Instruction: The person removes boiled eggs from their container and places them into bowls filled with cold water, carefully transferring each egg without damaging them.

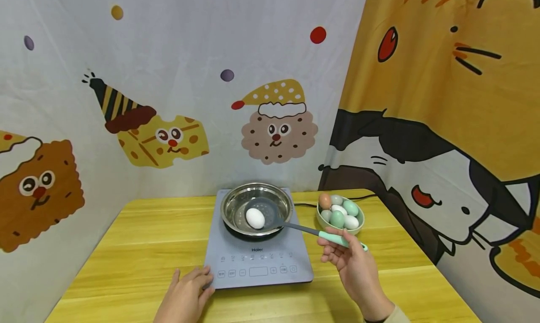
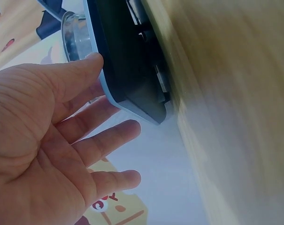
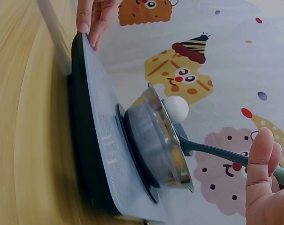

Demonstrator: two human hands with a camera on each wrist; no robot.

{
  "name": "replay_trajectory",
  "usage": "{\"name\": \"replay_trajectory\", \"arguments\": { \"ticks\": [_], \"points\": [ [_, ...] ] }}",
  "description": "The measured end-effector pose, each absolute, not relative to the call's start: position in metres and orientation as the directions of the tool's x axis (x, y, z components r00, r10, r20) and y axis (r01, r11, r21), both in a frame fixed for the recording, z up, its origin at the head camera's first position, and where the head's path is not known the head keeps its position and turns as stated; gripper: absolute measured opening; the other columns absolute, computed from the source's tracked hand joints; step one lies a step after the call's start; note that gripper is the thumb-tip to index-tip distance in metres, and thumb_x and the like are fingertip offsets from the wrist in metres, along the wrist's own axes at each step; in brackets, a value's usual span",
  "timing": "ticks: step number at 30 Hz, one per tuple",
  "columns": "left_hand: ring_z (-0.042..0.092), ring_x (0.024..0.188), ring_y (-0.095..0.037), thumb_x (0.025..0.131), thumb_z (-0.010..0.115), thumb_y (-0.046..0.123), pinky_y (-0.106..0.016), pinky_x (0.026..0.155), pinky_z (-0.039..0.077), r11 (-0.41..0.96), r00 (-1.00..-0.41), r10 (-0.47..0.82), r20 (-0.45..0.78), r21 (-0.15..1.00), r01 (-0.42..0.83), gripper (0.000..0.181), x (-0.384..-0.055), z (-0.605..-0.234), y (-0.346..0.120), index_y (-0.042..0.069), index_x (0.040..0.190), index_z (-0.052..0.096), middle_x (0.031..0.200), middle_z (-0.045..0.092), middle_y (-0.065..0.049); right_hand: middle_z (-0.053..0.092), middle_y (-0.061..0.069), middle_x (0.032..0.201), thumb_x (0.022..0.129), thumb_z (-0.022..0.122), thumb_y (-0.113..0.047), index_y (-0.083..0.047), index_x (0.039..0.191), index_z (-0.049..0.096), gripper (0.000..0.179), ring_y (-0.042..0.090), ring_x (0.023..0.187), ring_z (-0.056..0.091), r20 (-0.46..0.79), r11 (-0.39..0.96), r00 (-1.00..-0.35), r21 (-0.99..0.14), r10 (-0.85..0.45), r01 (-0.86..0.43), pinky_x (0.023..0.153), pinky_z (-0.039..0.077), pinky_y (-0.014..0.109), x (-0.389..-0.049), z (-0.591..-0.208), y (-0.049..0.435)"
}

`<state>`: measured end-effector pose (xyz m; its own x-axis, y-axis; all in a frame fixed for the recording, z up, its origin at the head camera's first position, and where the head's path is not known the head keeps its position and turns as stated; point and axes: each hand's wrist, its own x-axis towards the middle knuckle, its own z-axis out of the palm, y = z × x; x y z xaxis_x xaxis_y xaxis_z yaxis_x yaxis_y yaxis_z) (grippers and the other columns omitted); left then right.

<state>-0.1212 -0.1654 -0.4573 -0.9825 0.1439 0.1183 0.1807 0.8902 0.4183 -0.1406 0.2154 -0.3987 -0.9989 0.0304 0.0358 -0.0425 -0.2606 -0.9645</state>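
My right hand (image 1: 352,262) grips the mint-green handle of a skimmer (image 1: 301,227) with a dark grey head. A white egg (image 1: 255,218) lies on that head, over the steel bowl (image 1: 287,191). From the right wrist view, the egg (image 3: 176,109) shows above the bowl's rim. The bowl stands on the cooking zone of a flat induction cooker (image 1: 236,280). At the cooker's front left corner, my left hand (image 1: 187,292) touches the edge. In the left wrist view its thumb rests on the edge and the other fingers are extended, fairly straight.
To the right of the cooker stands a pale bowl (image 1: 319,220) filled with several white, green and brown eggs. A black cord (image 1: 304,204) runs behind it. The wooden table (image 1: 126,248) meets a printed curtain (image 1: 177,79) at the back and sides.
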Motion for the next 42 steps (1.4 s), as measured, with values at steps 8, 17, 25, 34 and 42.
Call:
{"name": "replay_trajectory", "arguments": {
  "ticks": [8,17,25,34,42],
  "points": [
    [0.071,0.126,-0.034,0.089,0.087,0.020,-0.084,0.114,0.035,0.889,-0.983,0.144,0.113,0.421,0.179,0.025,-0.122,-0.457,-0.166,0.009,0.111,0.082,0.131,0.077,-0.009,0.081,0.004,0.106,0.118,0.034,-0.044,-0.011,0.123,0.073,0.052,0.014,0.090,0.072,0.037,-0.251,-0.998,-0.967,0.040,-0.046,0.079,0.066,0.029,-0.138,-0.396,0.225],
    [0.072,0.125,-0.032,0.089,0.087,0.021,-0.084,0.113,0.036,0.888,-0.982,0.150,0.116,0.420,0.185,0.025,-0.123,-0.457,-0.165,0.009,0.111,0.082,0.131,0.077,-0.007,0.082,0.004,0.107,0.119,0.032,-0.041,-0.007,0.126,0.070,0.052,0.013,0.088,0.073,0.098,-0.235,-0.993,-0.966,0.065,-0.111,0.078,0.067,0.029,-0.137,-0.390,0.239],
    [0.072,0.125,-0.033,0.088,0.088,0.021,-0.084,0.113,0.036,0.887,-0.982,0.150,0.110,0.424,0.183,0.026,-0.123,-0.457,-0.165,0.009,0.111,0.082,0.131,0.077,-0.008,0.083,0.004,0.109,0.118,0.036,-0.042,-0.012,0.127,0.071,0.047,0.013,0.086,0.072,0.122,-0.265,-0.972,-0.949,0.199,-0.173,0.078,0.067,0.028,-0.134,-0.381,0.273],
    [0.072,0.125,-0.033,0.088,0.088,0.022,-0.084,0.113,0.035,0.887,-0.982,0.157,0.103,0.422,0.186,0.028,-0.124,-0.459,-0.165,0.009,0.111,0.082,0.131,0.077,-0.008,0.084,0.006,0.100,0.114,0.052,-0.036,-0.004,0.129,0.070,0.040,0.016,0.077,0.074,0.112,-0.217,-0.807,-0.934,0.579,-0.285,0.070,0.067,0.027,-0.138,-0.380,0.310],
    [0.072,0.125,-0.034,0.088,0.088,0.023,-0.084,0.114,0.034,0.890,-0.984,0.152,0.094,0.420,0.177,0.028,-0.124,-0.458,-0.164,0.009,0.112,0.082,0.131,0.077,-0.009,0.080,-0.002,0.100,0.113,0.056,-0.034,-0.003,0.135,0.068,0.040,0.011,0.079,0.075,0.199,0.119,-0.762,-0.980,0.616,-0.160,0.074,0.065,0.019,-0.133,-0.400,0.321]
  ]
}}
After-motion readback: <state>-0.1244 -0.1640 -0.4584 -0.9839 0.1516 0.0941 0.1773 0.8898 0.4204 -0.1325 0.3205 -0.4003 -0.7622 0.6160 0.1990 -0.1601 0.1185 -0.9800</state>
